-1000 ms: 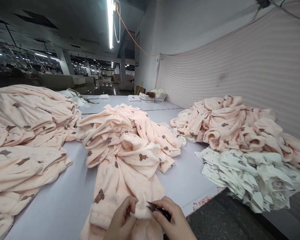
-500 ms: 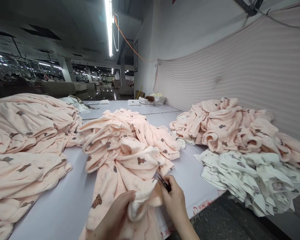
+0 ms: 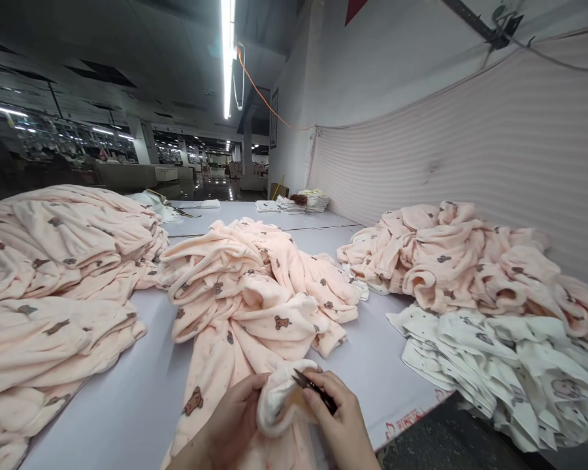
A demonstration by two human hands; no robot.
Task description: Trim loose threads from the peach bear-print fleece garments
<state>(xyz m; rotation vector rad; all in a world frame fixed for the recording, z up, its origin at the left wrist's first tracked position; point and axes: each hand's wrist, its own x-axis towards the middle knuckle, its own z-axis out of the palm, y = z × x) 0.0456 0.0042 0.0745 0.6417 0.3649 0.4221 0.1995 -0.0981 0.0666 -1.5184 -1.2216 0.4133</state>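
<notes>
A pink fleece garment (image 3: 255,307) printed with small brown bears lies heaped in front of me, its lower part running toward me. My left hand (image 3: 238,408) grips the garment's open cuff (image 3: 273,418) from the left, thumb on the rim. In my right hand (image 3: 337,408) is a pair of dark thread snips (image 3: 318,390), the pointed blades lying over the cuff opening and aimed up and left. Some right-hand fingers are hidden behind the cuff's far edge and seem to touch it.
Pink garments are piled on the left (image 3: 68,261) and more on the right (image 3: 451,254). White printed pieces (image 3: 509,365) hang over the table's right edge. Stacked white cloths (image 3: 294,203) sit at the back, below a striped cloth (image 3: 460,150) covering the wall.
My right hand has moved slightly left and up against the cuff, bringing the snips over its opening. The cuff now faces me more openly. The whole view has shifted slightly.
</notes>
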